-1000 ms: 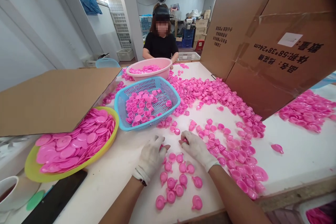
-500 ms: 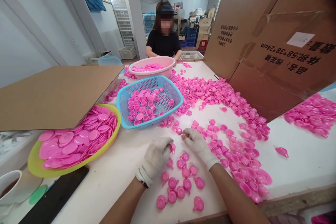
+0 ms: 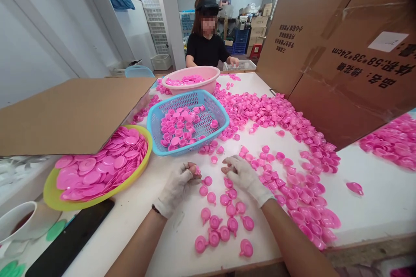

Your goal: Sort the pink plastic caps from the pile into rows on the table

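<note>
Both my hands wear white gloves and rest on the white table (image 3: 373,207). My left hand (image 3: 177,184) is closed, with a small pink plastic cup (image 3: 196,172) pinched at its fingertips. My right hand (image 3: 242,175) lies just to the right, fingers curled over a pink cup that I can barely see. Between and below the hands stands a group of several small pink cups (image 3: 224,220). A long heap of the same pink cups (image 3: 292,173) runs along the right side.
A blue basket (image 3: 214,110) of pink cups sits ahead, a pink basin (image 3: 208,82) behind it. A yellow bowl (image 3: 143,162) of pink discs stands left, under a cardboard flap (image 3: 71,112). A large carton (image 3: 341,52) rises right. A person in black works at the far end.
My left hand has drawn back to the left and closed into a fist with a cup at its tips. The right hand stayed nearly in place. The view tilted slightly.
</note>
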Tool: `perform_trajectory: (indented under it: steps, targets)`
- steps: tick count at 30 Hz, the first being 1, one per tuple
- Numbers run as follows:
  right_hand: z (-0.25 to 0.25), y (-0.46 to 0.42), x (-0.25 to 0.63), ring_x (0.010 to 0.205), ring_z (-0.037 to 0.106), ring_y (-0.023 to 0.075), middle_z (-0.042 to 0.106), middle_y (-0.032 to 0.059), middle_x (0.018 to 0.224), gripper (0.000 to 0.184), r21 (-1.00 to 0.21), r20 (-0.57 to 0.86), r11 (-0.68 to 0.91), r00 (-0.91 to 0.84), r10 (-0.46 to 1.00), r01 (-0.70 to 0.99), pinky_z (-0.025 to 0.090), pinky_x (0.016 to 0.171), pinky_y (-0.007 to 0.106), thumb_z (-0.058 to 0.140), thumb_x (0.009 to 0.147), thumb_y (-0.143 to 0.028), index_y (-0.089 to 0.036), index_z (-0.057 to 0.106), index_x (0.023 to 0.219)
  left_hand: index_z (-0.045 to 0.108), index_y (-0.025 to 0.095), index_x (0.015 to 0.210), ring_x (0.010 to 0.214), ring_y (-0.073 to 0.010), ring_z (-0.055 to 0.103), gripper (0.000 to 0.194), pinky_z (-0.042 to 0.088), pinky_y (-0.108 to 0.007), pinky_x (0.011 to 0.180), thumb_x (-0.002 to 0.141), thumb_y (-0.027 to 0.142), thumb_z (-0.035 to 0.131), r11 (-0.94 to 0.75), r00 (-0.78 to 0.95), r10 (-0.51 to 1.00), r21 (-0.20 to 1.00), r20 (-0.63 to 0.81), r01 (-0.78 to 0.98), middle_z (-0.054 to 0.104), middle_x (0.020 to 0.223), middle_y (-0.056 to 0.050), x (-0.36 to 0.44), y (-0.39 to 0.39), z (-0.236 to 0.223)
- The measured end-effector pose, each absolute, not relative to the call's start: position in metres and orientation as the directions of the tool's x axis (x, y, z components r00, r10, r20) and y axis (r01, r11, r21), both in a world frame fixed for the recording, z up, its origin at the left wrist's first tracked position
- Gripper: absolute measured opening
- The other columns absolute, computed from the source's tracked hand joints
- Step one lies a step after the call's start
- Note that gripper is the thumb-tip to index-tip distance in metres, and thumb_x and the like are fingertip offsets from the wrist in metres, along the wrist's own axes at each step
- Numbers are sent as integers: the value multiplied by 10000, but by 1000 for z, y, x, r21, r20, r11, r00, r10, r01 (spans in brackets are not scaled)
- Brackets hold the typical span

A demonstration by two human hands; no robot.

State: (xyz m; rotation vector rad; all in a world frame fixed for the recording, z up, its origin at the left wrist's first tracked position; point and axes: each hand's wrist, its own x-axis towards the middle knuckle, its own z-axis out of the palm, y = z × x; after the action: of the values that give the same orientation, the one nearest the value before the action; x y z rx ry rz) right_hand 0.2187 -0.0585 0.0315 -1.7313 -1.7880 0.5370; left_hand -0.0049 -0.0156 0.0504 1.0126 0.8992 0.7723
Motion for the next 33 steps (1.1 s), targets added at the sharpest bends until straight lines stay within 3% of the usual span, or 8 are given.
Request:
perform_trajectory:
  steps: [4,7,11,15,20,23,27,33]
  targets:
    - [27,-37,202,956,529,178,527,71,1113,243,-608,212,179,-60,976,774,434,804,269,515,833,-195,-210,611,1055,557,158,980,762,-163,622,263,511,-320,749,796,346,573,23,363,926,976,-103,217,639,837,-36,-2,-18,40]
    - [22,-29,196,926,521,182,550,68,1009,193,-615,166,152,-62,984,774,417,829,283,465,839,-148,-199,628,927,627,192,970,904,-202,611,193,467,-369,860,818,253,526,-349,443,889,803,120,483,670,950,-59,-5,-16,30]
    - [25,-36,203,874,520,168,567,54,916,196,-654,109,91,-26,994,751,406,806,273,404,836,-122,-183,589,830,664,219,907,1055,-211,572,181,426,-382,943,828,185,505,-571,565,787,640,249,514,661,1098,-57,-11,-13,19]
    - [34,-48,211,601,504,113,552,-18,658,210,-701,-37,29,-76,996,713,379,588,215,381,820,-128,-187,554,715,647,206,933,1045,-191,585,178,456,-335,930,846,201,491,-559,516,805,663,292,498,648,1103,-64,-7,-6,15]
    - [36,-46,212,518,463,111,541,-19,559,229,-678,-120,-61,-28,992,732,313,526,224,474,831,-263,-180,554,633,611,207,1050,1014,-212,578,288,458,-357,912,814,126,465,-572,480,817,556,319,603,627,1103,-83,22,16,19]
    - [33,-35,210,580,502,136,587,6,659,155,-643,-68,-127,109,992,755,326,546,234,492,842,-298,-183,595,835,594,221,1094,1016,-235,573,323,429,-384,930,794,140,506,-533,468,842,543,268,649,607,1158,-95,38,26,24]
    - [27,-17,206,846,556,184,576,105,1036,381,-609,70,-160,254,965,777,372,658,255,465,860,-234,-172,454,1236,606,210,1061,965,-258,584,305,423,-391,890,763,166,555,-464,405,883,581,239,669,642,1046,-109,49,32,27]
    - [25,-4,202,903,552,205,549,114,1071,221,-610,98,-151,263,960,778,380,689,272,466,857,-227,-170,551,1052,602,150,1007,598,-147,572,250,448,-255,589,775,165,510,-314,318,938,714,134,625,612,660,-12,46,27,21]
